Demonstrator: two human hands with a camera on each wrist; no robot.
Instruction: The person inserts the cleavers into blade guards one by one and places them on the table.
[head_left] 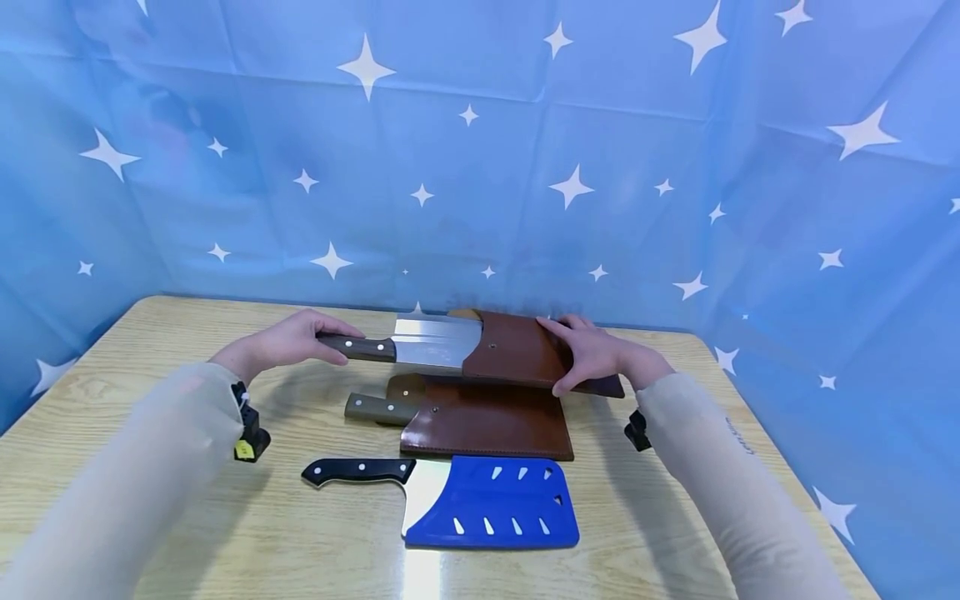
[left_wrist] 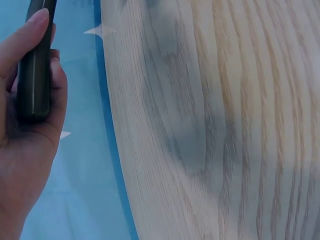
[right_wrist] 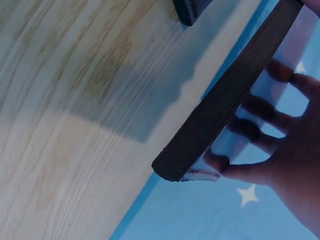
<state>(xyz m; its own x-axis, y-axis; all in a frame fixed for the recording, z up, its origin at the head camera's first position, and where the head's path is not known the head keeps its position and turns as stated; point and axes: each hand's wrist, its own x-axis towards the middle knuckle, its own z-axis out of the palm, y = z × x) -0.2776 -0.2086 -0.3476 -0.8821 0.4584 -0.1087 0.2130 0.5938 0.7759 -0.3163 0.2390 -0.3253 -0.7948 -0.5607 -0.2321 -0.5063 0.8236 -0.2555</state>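
In the head view my left hand (head_left: 288,340) grips the dark handle (head_left: 356,347) of a cleaver (head_left: 435,340) near the table's far edge. Part of its shiny blade shows; the rest is hidden inside a brown leather sheath (head_left: 513,348). My right hand (head_left: 603,354) holds that sheath by its opposite edges near the closed end, thumb on the near side. The left wrist view shows the handle's butt (left_wrist: 35,90) lying against my palm. Seen by the right wrist camera, my spread fingertips touch one side of the sheath (right_wrist: 225,100). Sheath and cleaver appear raised above the table.
A second cleaver with an olive handle (head_left: 381,408) lies in another brown sheath (head_left: 487,421), just nearer than the held one. Closest to me is a black-handled cleaver (head_left: 356,471) in a slotted blue cover (head_left: 495,500). Behind the wooden table (head_left: 135,392) hangs a blue starry cloth (head_left: 480,150).
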